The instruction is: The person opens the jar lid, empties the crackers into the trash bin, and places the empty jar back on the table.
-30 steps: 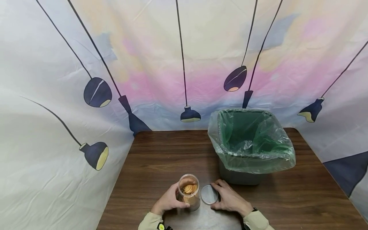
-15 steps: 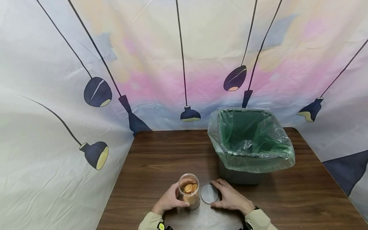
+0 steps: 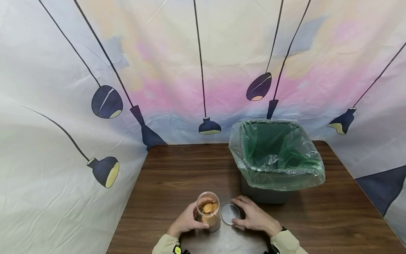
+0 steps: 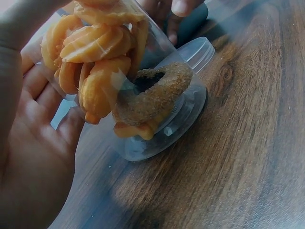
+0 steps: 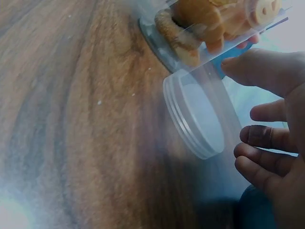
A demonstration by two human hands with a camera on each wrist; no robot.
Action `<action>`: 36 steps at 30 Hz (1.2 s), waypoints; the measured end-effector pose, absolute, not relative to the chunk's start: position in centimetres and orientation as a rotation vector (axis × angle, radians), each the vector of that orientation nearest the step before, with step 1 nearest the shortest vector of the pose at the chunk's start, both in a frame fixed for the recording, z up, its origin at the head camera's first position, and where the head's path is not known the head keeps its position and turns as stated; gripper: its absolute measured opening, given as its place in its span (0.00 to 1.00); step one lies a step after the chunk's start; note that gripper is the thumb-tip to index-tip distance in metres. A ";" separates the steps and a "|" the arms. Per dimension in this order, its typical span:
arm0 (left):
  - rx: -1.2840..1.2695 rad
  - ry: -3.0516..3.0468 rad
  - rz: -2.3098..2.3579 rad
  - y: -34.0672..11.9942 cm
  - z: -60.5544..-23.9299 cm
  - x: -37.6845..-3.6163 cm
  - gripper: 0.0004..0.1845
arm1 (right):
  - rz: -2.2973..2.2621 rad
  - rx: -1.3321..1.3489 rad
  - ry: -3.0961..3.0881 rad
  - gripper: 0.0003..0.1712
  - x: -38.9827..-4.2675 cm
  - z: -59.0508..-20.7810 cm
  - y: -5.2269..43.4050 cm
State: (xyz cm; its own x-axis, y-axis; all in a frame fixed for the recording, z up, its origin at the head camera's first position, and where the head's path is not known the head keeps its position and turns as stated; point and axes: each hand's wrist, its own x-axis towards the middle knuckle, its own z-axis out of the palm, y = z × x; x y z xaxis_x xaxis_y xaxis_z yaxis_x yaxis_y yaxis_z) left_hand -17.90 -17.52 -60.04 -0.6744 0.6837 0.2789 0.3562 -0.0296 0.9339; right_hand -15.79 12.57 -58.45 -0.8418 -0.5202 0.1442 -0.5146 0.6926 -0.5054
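My left hand grips the side of a clear plastic jar, thumb on the near side. The jar stands uncovered on the table, with piped golden cookies and a sugar-coated ring cookie inside. Right beside its base lies a clear round screw lid, flat on the wood. My right hand is at the lid's right side, thumb and fingers spread. In the right wrist view, the fingers are relaxed and a gap shows between them and the lid; nothing is in the hand.
Behind my right hand stands a grey bin lined with a translucent green bag. The brown wood-grain table runs back to a hanging cloth printed with lamps.
My right fingers and thumb have eased slightly off the lid's edge and shifted a little away from me. The left hand, jar and lid have stayed in place.
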 end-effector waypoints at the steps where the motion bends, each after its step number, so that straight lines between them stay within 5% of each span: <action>1: 1.103 1.978 1.764 -17.5 -60.0 -17.9 0.41 | -0.855 -0.890 2.885 0.36 -15.8 -58.4 12.6; 24: 1.132 1.956 1.794 -17.1 -57.2 -16.8 0.39 | -0.952 -1.202 2.984 0.28 -15.8 -54.1 12.2; 36: 1.112 2.022 1.736 -17.6 -60.1 -17.9 0.41 | -0.963 -1.288 2.990 0.28 -15.8 -53.5 12.2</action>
